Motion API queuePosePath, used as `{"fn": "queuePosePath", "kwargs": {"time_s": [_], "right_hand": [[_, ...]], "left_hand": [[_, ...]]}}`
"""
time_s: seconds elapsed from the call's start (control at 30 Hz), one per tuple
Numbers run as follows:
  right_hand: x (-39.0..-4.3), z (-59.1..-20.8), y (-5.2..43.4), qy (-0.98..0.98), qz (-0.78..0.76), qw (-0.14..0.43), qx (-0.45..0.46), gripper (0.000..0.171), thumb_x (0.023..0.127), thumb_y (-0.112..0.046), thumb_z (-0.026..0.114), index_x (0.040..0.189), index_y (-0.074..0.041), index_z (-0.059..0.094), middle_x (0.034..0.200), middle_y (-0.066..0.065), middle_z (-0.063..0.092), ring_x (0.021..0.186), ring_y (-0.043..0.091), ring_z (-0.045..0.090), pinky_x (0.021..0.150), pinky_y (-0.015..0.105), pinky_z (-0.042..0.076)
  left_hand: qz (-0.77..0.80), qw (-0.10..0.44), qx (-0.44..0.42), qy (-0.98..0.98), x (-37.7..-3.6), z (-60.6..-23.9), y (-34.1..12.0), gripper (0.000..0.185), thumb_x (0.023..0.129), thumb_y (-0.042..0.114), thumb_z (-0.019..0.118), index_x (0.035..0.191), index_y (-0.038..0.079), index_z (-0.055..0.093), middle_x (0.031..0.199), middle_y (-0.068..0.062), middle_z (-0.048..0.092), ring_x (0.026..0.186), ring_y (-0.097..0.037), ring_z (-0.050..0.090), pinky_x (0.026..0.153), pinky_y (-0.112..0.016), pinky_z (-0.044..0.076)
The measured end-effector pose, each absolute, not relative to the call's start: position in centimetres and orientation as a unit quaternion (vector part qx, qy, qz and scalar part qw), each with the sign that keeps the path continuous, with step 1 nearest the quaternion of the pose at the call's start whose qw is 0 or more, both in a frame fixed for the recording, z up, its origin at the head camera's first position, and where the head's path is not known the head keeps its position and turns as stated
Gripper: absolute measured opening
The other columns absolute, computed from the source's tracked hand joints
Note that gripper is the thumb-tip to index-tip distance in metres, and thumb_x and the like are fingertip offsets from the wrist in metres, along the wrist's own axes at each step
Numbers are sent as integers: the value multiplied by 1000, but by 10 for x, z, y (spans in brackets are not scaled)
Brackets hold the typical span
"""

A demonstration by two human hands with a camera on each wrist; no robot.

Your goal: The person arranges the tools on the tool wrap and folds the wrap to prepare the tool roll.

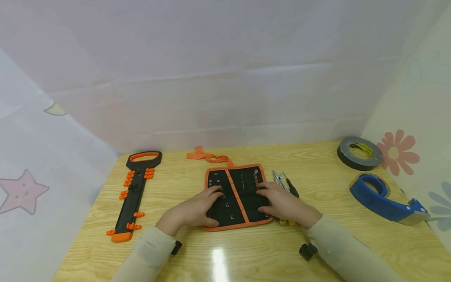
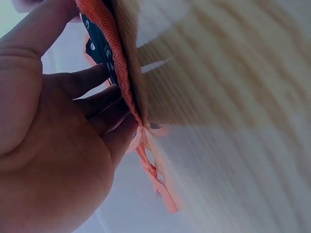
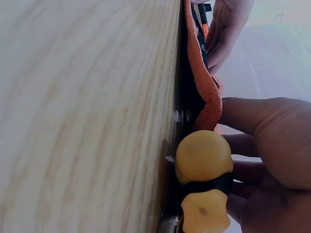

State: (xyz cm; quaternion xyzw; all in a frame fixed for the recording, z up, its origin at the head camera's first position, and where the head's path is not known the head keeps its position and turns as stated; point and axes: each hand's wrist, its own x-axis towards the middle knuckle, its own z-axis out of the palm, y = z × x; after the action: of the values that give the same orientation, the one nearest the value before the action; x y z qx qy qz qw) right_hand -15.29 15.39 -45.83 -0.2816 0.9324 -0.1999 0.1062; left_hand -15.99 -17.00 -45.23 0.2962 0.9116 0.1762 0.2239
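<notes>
Wood table | both grips flat, fingers straight on tool pouch – screwdrivers beside R – tape far R

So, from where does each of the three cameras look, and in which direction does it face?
Head: above, looking forward and down at the wooden table; both hands and sleeves show on the black fabric tool pouch with orange trim.
Left wrist: low beside the left hand, facing the pouch edge.
Right wrist: at table level beside the right hand, facing the yellow tool handles.
Shared: all see the pouch; both wrist views catch the opposite hand.
</notes>
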Motion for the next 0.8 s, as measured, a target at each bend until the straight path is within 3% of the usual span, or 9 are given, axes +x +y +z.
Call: {"fn": "queuePosePath", "kwargs": {"time_s": [0.2, 0.4, 0.6, 0.8], "right_hand": [[-151, -456, 159, 932, -220, 90, -273, 52, 102, -26, 78, 143, 2, 66, 157, 17, 57, 145, 39, 55, 114, 56, 52], [-147, -452, 170, 938, -234, 38, -251, 45, 102, -25, 78, 139, 0, 69, 144, 17, 66, 134, 39, 62, 110, 58, 54], [-142, -452, 180, 944, -239, -18, -227, 26, 99, -19, 81, 119, -3, 77, 112, 7, 74, 104, 26, 67, 91, 48, 59], [-137, -449, 190, 956, -242, -4, -167, 12, 98, -20, 82, 95, -9, 77, 84, -3, 63, 82, 15, 52, 72, 33, 45]], "left_hand": [[177, 225, 298, 910, -160, -451, -170, 93, 94, 36, 87, 166, 3, 38, 180, -16, 20, 166, -39, 25, 130, -56, 35], [177, 226, 293, 912, -160, -450, -170, 93, 94, 35, 87, 166, 4, 38, 180, -16, 19, 166, -39, 25, 130, -56, 35], [177, 228, 290, 912, -159, -448, -170, 92, 94, 35, 87, 167, 5, 38, 180, -16, 19, 166, -39, 25, 130, -55, 35], [179, 232, 290, 911, -159, -448, -169, 92, 94, 35, 87, 167, 5, 38, 181, -15, 19, 166, -38, 25, 130, -55, 35]]}}
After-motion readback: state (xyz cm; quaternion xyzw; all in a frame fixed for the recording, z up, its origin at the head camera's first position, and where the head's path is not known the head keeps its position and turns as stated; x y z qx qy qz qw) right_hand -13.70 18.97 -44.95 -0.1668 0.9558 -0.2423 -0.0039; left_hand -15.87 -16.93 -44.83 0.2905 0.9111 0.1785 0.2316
